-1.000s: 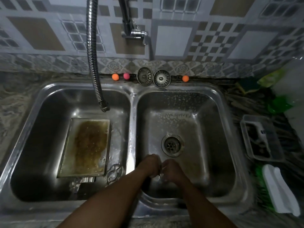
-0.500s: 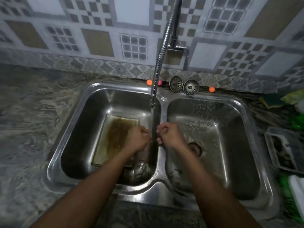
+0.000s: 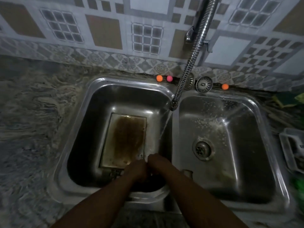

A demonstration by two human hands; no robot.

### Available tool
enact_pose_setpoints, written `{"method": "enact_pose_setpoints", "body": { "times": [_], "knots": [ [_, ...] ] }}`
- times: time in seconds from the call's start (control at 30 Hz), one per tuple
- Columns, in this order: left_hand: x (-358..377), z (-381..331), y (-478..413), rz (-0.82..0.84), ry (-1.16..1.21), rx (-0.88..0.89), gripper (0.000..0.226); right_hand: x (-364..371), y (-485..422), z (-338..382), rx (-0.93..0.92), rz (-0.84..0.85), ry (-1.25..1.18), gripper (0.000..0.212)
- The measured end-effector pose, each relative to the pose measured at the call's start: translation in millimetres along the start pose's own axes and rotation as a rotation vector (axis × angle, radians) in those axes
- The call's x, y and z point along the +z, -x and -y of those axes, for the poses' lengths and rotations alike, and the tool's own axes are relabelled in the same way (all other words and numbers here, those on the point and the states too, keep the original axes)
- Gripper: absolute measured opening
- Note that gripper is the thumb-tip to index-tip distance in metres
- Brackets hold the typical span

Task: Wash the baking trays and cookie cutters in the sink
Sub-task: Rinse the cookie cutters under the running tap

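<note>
A dirty baking tray with a brown, greasy film lies flat in the left basin of the steel sink. My left hand and my right hand are pressed together low in that basin, just past the tray's near right corner. Their fingers curl round a small cookie cutter that is almost wholly hidden between them. Water runs from the flexible metal faucet hose down toward my hands.
The right basin has a bare drain. Two metal strainers and small orange and pink balls sit on the back ledge. A clear plastic container stands on the right counter; marbled counter stretches left.
My hands moved from the right basin up under the faucet, then sank low into the left basin beside the tray. The view shifted left.
</note>
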State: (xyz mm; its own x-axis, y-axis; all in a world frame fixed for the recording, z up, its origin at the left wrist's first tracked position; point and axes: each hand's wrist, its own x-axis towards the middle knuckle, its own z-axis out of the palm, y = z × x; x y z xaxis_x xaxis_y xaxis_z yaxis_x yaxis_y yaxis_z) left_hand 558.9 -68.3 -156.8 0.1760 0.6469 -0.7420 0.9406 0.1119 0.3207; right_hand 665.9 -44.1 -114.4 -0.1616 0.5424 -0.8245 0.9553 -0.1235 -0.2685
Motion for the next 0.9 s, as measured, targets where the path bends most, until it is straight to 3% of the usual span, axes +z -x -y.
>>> {"method": "enact_pose_setpoints", "body": {
  "times": [0.13,0.33,0.43,0.53,0.6,0.7,0.8,0.9],
  "knots": [
    [1,5,-1,-0.037,0.073,-0.015,0.051,-3,-6,-1,0.021,0.080,-0.028,0.035],
    [-10,-1,11,-0.025,0.061,-0.060,0.058,-6,-2,0,0.009,-0.073,0.015,0.030],
    [-38,-10,17,-0.062,-0.024,-0.061,0.044,-24,5,-4,-0.046,-0.130,0.087,0.032],
    [-83,-27,26,-0.203,0.000,-0.046,0.032,-54,13,-9,-0.096,-0.241,-0.012,0.030],
    [-110,-42,28,-0.334,0.154,0.004,0.019,-78,22,-14,-0.127,-0.451,-0.198,0.018],
    [-132,-69,20,-0.481,0.624,0.156,0.016,-107,41,-24,-0.205,-0.808,-0.620,0.026],
    [-142,-97,13,-0.356,1.281,0.201,0.015,-117,50,-27,-0.213,-0.977,-0.934,0.023],
    [-146,-119,14,-0.193,1.559,0.207,0.013,-117,48,-24,-0.165,-1.072,-1.168,0.020]
  ]
}}
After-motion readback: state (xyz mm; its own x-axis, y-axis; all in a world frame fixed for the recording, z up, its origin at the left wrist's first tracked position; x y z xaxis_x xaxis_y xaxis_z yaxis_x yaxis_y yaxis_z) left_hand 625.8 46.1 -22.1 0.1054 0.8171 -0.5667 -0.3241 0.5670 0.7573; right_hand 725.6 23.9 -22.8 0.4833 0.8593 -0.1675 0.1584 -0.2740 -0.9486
